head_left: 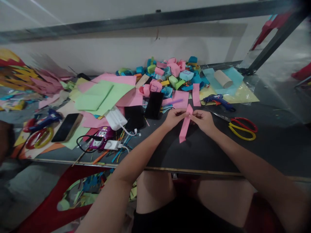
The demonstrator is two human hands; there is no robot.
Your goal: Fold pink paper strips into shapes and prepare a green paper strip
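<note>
A folded pink paper strip (185,127) is pinched between both hands over the dark table, its lower end bent and pointing toward me. My left hand (177,118) grips it from the left, near its upper part. From the right, my right hand (202,120) has thumb and fingers closed on the same strip. Just beyond the hands lie a flat pink paper piece (181,99) and a shorter pink strip (196,94). Scissors with red and yellow handles (243,128) rest to the right of my right hand, blades toward it.
Folded paper pieces (173,72) are heaped by the wall. A blue glue gun (220,102) and a cardboard tube (223,79) lie at right. Phones (154,105), a purple power strip (101,138), green paper sheets (103,94) and another glue gun (45,120) crowd the left. A metal bar (136,21) crosses behind.
</note>
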